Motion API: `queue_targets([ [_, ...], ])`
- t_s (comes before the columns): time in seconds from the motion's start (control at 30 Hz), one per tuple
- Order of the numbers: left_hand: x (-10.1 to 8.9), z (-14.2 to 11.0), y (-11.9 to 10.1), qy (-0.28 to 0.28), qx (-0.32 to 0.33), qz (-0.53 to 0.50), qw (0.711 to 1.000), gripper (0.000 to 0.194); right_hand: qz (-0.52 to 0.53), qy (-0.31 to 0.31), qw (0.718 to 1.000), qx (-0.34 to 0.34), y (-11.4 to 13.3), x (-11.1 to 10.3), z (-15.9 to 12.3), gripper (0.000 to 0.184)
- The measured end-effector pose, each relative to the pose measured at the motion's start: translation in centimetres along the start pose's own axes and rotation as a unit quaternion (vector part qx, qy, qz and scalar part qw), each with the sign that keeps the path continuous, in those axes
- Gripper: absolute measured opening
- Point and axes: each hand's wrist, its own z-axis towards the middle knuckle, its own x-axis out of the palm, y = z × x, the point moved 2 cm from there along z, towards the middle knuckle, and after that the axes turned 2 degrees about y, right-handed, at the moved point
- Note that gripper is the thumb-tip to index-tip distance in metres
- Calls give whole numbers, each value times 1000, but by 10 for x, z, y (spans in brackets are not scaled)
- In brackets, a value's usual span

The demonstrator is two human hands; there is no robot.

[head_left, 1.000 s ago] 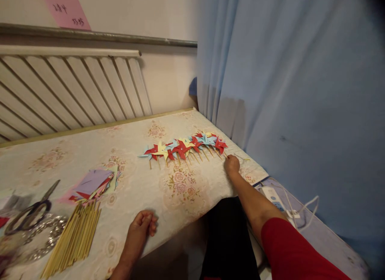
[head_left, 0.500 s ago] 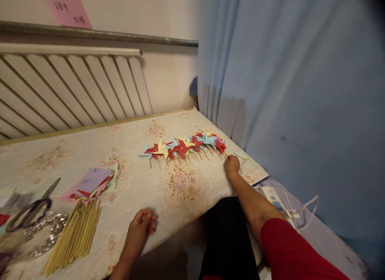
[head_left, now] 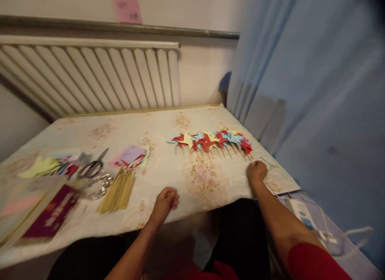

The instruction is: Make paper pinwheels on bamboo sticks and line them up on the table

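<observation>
A row of red, yellow and blue paper pinwheels (head_left: 210, 140) on thin sticks lies across the floral tablecloth (head_left: 168, 167). My right hand (head_left: 256, 171) rests on the cloth just below the right end of the row, fingers curled; whether it holds anything is hidden. My left hand (head_left: 164, 201) lies near the table's front edge in a loose fist, nothing visible in it. A bundle of bamboo sticks (head_left: 118, 191) is to its left, below a stack of coloured paper squares (head_left: 130, 156).
Scissors (head_left: 92, 167) and a silvery coil (head_left: 100, 185) lie left of the sticks, with more paper (head_left: 45, 165) and a dark red booklet (head_left: 51, 216) further left. A radiator (head_left: 90, 75) runs behind the table; a blue curtain (head_left: 315, 91) hangs right. A white power strip (head_left: 303, 214) sits low right.
The view has swung left and down, bringing the left part of the table into sight. My right hand has drawn back slightly from the pinwheel row. My left hand stays put.
</observation>
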Motion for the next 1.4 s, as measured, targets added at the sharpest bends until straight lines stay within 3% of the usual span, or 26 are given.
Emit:
queue_targets([
  [0.13, 0, -3, 0, 8, 8, -1, 1000, 26, 1, -5, 1000, 29, -1, -3, -17, 43],
  [0.3, -3, -6, 7, 21, 11, -25, 999, 25, -8, 16, 999, 31, -3, -3, -37, 39],
  [0.47, -11, -17, 13, 33, -7, -45, 998, 27, -13, 84, 996, 4, -1, -3, -57, 34],
  [0.67, -39, -40, 14, 34, -30, -69, 997, 29, -11, 155, 987, -32, 18, 0, -90, 32],
  [0.8, -60, -53, 10, 17, -33, -66, 997, 28, 24, 186, 978, -87, 53, 5, -130, 30],
  [1.03, -83, -57, 7, 15, -49, -63, 997, 26, 107, 248, 938, -216, 134, 13, -203, 30],
  [1.2, -96, -41, 0, 22, -63, -69, 995, 22, 149, 301, 904, -263, 191, 21, -235, 25],
  [1.4, -116, -8, -25, 41, -9, -128, 991, 25, 176, 321, 873, -321, 270, 36, -252, 20],
])
